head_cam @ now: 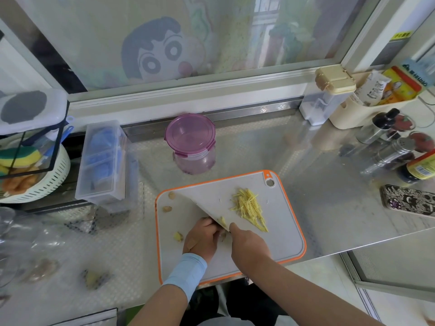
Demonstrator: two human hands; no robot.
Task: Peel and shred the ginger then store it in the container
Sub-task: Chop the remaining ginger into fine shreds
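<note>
While the right hand (249, 245) is clamped round the handle of a wide grey cleaver-style knife (208, 211), with the handle itself hidden under the fingers and the forefinger lying towards the blade's back, the left hand (202, 236) sits just beside the blade with its fingers curled down. A small tan piece of ginger (222, 235) peeks out between the 2 hands. Whether the left fingers pinch it I cannot tell. A pale blue sleeve (186, 271) covers the left wrist.

Both hands work over a grey plastic cutting board with an orange rim (289, 231), which lies on a patterned steel counter (329, 184). To the right of the blade, a loose pile of thin yellow ginger shreds (249, 208) lies on the board. 3 small ginger offcuts (167, 208) are scattered along the board's left side.

Beyond the board's far edge and apart from it stands a round clear plastic container with a purple clip-on lid (190, 142), and the lid is on.

Left of the board is a clear compartmented plastic box (103, 161). At the right edge of the counter lies a phone in a dark patterned case (407, 201), with steel shakers (395, 149) behind it.
</note>
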